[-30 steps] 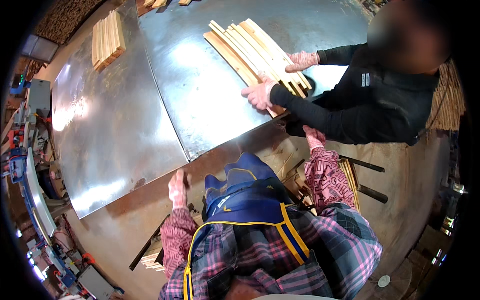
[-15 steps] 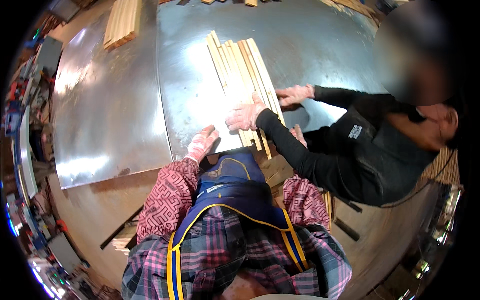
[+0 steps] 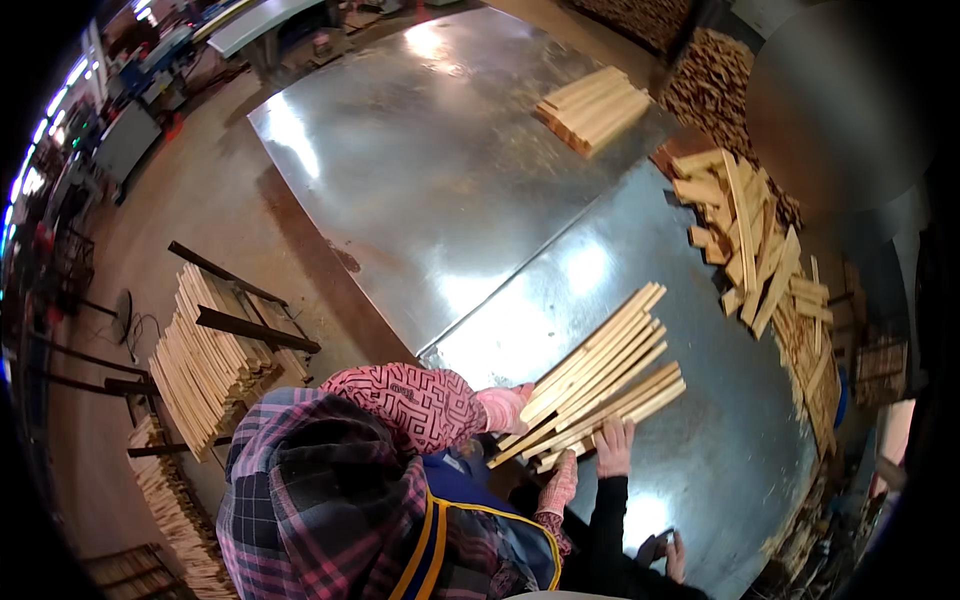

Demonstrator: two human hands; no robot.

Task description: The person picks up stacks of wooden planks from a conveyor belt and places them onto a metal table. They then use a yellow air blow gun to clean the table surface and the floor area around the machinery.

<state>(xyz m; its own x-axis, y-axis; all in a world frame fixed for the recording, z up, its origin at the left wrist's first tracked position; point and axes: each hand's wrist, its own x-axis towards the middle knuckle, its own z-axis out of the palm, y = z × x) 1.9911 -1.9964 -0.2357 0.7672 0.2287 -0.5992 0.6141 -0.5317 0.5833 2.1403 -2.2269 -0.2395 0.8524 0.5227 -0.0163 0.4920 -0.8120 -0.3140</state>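
Left grip (image 3: 507, 408), in a pink-and-white glove, lay against the left side of a loose bunch of wooden strips (image 3: 600, 370), near their close ends; whether it had closed around any of them could not be told. The right grip (image 3: 560, 482), gloved likewise, was at the near ends on the bunch's other side, its fingers partly hidden, so its state could not be made out either. The strips lay at the near edge of the metal worktop (image 3: 700, 440), on the right-hand panel, just beside the seam, slanting toward the far edge with their far ends uneven and a gap splitting them into two groups. A co-worker's hand (image 3: 614, 447), reaching in from a black sleeve (image 3: 607, 505), touched the right side of the bunch. Near the far edge of the left-hand panel, close to the seam, sat a neat stack of boards (image 3: 593, 108); along the far edge of the right-hand panel was a jumbled heap of offcuts (image 3: 745, 230). Off the near edge, to the left, a large stack of strips (image 3: 205, 355) stood against dark bars (image 3: 258, 330).
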